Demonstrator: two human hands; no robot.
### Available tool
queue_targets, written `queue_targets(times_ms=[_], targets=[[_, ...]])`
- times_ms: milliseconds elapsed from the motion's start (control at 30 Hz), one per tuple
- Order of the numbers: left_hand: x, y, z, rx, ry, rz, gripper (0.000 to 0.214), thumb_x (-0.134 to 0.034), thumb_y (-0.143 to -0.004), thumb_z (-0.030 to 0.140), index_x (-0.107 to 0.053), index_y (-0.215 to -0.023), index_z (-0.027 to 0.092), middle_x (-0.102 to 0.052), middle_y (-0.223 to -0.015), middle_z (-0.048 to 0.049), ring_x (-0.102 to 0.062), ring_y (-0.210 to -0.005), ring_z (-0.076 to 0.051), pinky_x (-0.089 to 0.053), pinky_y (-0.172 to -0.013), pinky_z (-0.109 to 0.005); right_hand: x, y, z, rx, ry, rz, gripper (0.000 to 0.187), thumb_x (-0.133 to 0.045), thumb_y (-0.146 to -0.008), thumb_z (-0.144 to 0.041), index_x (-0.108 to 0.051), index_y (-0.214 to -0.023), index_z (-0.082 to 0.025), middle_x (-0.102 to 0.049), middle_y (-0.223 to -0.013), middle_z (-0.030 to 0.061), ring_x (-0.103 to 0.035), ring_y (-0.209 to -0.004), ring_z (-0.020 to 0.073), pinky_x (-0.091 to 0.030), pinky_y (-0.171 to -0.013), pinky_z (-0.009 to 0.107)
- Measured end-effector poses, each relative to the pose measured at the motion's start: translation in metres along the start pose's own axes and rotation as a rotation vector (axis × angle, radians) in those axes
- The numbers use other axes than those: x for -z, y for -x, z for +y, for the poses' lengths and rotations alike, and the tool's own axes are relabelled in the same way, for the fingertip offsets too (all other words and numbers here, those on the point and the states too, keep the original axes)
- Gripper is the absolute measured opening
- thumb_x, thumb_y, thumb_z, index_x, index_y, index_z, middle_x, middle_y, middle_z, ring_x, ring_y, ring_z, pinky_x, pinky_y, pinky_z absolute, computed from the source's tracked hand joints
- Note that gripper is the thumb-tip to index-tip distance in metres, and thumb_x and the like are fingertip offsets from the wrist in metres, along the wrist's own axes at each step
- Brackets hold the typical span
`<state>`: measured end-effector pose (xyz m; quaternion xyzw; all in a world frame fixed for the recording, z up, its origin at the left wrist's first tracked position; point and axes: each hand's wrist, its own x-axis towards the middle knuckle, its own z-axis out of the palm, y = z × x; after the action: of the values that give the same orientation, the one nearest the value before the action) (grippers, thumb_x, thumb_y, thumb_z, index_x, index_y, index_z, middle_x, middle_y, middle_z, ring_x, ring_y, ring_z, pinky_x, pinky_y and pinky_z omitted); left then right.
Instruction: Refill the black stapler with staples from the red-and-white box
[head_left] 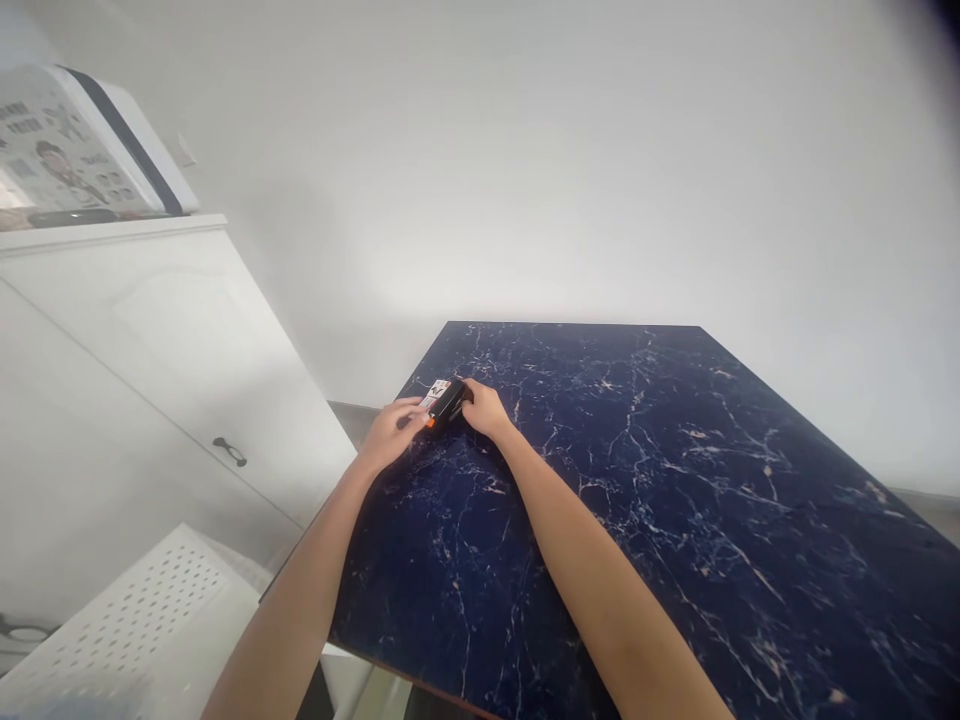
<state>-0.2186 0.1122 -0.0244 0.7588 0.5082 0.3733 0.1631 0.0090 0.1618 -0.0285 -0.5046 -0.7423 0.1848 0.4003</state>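
Near the left edge of the dark blue marbled table [570,480], both hands are on a small black box [449,400] with a white printed face and an orange patch at its near corner. My left hand [390,432] grips it from the left, thumb by the orange patch. At its far right end, the fingers of my right hand [486,408] are closed on the black side. The box is tilted, and its exact kind is too small to make out. Part of its underside is hidden.
A white cabinet [150,330] with a dark handle [229,452] stands at the left, with a white case [112,140] on top. Below it is a white perforated container [161,600]. A pale wall [570,180] rises behind the table.
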Motion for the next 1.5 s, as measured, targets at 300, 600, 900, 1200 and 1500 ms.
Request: queue_targets(times_ms=[300,600,900,1200,1500], targets=[[-0.019,-0.005,-0.018,-0.041,-0.104,-0.019,0.04,-0.042,-0.102,0.038,-0.064,-0.134,0.03,-0.052,-0.145,-0.0023,-0.042,-0.137,-0.027,-0.028,-0.12,-0.047,0.011,0.024,0.004,-0.038,0.061,0.038,0.035,-0.045,-0.078,-0.005,-0.068,-0.1,-0.019,-0.071,-0.096,0.0052,-0.064,-0.09,0.0203,-0.049,-0.084,0.03],[-0.032,-0.008,-0.039,0.098,-0.009,0.057,0.04,-0.041,-0.1,0.037,-0.069,-0.126,0.026,-0.046,-0.149,-0.0045,-0.038,-0.14,-0.031,-0.026,-0.12,-0.052,0.021,0.047,0.002,0.021,0.173,-0.008,0.03,-0.052,-0.085,-0.013,-0.064,-0.112,-0.017,-0.07,-0.102,0.0091,-0.061,-0.1,0.0245,-0.047,-0.091,0.035],[-0.035,-0.01,-0.039,0.051,-0.032,0.1,0.04,-0.04,-0.098,0.039,-0.072,-0.118,0.025,-0.053,-0.142,-0.0057,-0.041,-0.136,-0.031,-0.026,-0.119,-0.052,0.019,0.045,0.001,0.007,0.208,-0.018,0.026,-0.054,-0.089,-0.019,-0.064,-0.113,-0.017,-0.069,-0.101,0.0088,-0.061,-0.1,0.0244,-0.047,-0.088,0.034],[-0.038,-0.01,-0.044,0.06,-0.037,0.1,0.042,-0.041,-0.097,0.042,-0.071,-0.121,0.024,-0.051,-0.143,-0.0066,-0.04,-0.136,-0.032,-0.026,-0.119,-0.051,0.021,0.043,0.004,-0.004,0.141,-0.041,0.025,-0.057,-0.091,-0.019,-0.066,-0.114,-0.019,-0.071,-0.103,0.0077,-0.063,-0.1,0.0232,-0.047,-0.09,0.033],[-0.038,-0.009,-0.045,-0.009,-0.15,0.1,0.043,-0.037,-0.1,0.042,-0.065,-0.128,0.025,-0.049,-0.145,-0.0075,-0.038,-0.137,-0.031,-0.028,-0.117,-0.053,0.023,0.044,0.001,-0.02,0.089,-0.032,0.028,-0.052,-0.094,-0.016,-0.067,-0.117,-0.021,-0.072,-0.109,0.0071,-0.066,-0.103,0.0217,-0.048,-0.092,0.033]])
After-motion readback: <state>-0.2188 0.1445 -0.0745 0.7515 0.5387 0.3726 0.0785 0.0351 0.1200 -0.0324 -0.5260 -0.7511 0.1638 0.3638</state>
